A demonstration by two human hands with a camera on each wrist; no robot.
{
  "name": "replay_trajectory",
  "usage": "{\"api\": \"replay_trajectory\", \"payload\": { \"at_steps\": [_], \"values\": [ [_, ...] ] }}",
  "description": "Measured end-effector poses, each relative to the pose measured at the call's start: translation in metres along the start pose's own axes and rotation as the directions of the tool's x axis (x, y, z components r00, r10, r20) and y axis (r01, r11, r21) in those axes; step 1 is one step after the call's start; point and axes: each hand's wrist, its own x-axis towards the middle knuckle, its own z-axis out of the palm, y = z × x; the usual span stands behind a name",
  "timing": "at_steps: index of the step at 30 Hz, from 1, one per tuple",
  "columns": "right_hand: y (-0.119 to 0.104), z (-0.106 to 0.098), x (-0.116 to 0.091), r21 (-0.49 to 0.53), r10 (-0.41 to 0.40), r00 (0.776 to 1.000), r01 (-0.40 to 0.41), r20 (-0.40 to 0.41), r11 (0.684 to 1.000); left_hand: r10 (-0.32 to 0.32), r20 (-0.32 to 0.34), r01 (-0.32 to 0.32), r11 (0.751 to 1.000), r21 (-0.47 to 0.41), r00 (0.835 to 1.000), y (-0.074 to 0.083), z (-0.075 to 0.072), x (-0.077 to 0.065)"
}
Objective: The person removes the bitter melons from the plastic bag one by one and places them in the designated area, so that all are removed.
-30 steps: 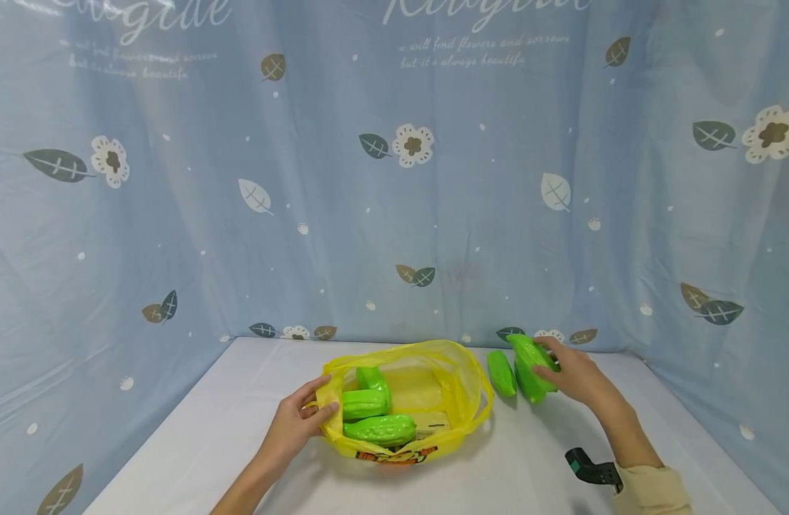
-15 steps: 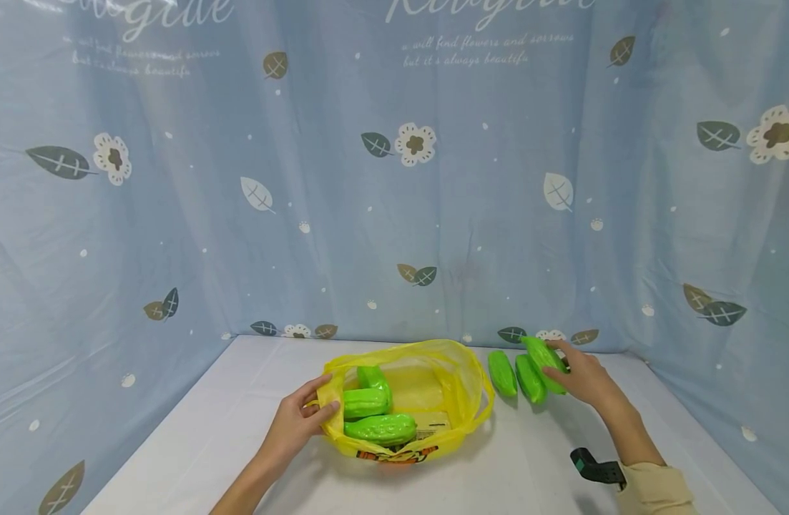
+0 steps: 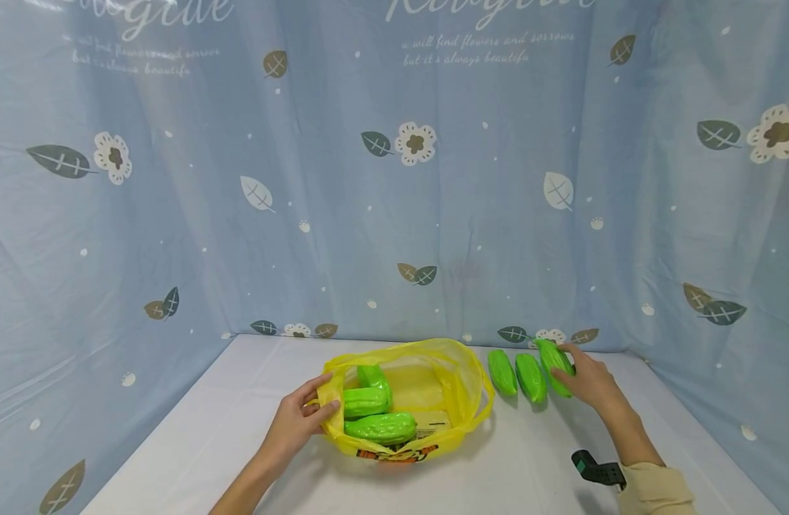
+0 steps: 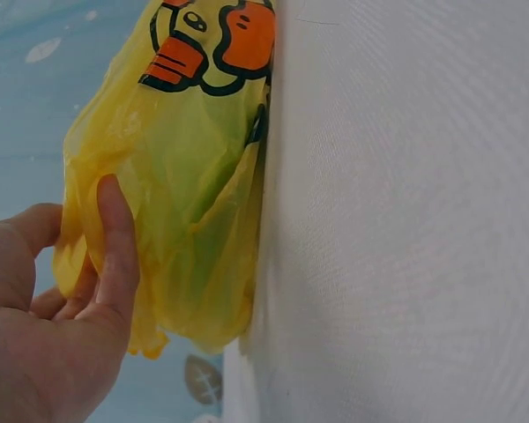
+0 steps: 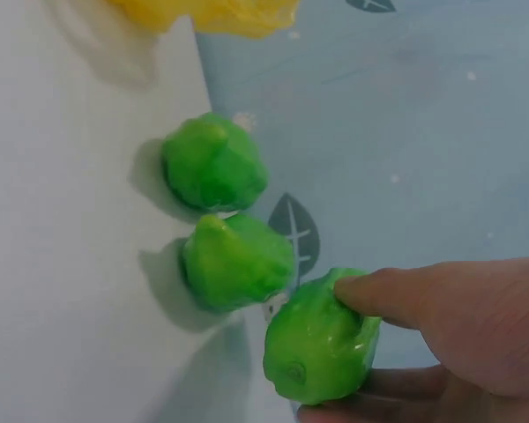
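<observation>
My left hand [image 3: 297,415] pinches the left rim of a yellow plastic bag [image 3: 407,352], which lies with its mouth spread wide. Inside the bag are a bumpy green bitter melon [image 3: 381,428] and other smooth green vegetables [image 3: 366,402]. At the right, my right hand [image 3: 590,379] grips another bitter melon [image 3: 551,357] between thumb and fingers. In the right wrist view this melon [image 5: 313,348] shows end-on, its shadow falling away from it on the table. Two more bitter melons [image 3: 502,373] [image 3: 531,378] lie side by side just left of it.
A white-covered table [image 3: 497,465] carries everything. Behind it hangs a blue curtain [image 3: 394,214] with leaves and flowers, which also closes in both sides. A black wrist mount [image 3: 596,468] sticks out from the right sleeve. The bag's front bears an orange cartoon print [image 4: 247,40].
My right hand has moved slightly right with its bitter melon, away from the one it overlapped, so three now stand in a row. The left hand and the bag have stayed put.
</observation>
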Motion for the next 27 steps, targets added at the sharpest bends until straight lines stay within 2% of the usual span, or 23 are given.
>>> {"api": "replay_trajectory", "payload": {
  "at_steps": [9,27],
  "values": [
    [0.013,0.015,0.007,-0.024,0.067,0.996,-0.066,0.053,0.998,0.000,-0.005,0.000,1.000,0.006,1.000,0.000,0.000,0.001],
    [0.004,0.024,0.008,-0.016,0.090,0.994,-0.089,0.068,0.996,-0.004,0.009,0.004,1.000,0.019,1.000,-0.001,-0.001,0.001]
  ]
}}
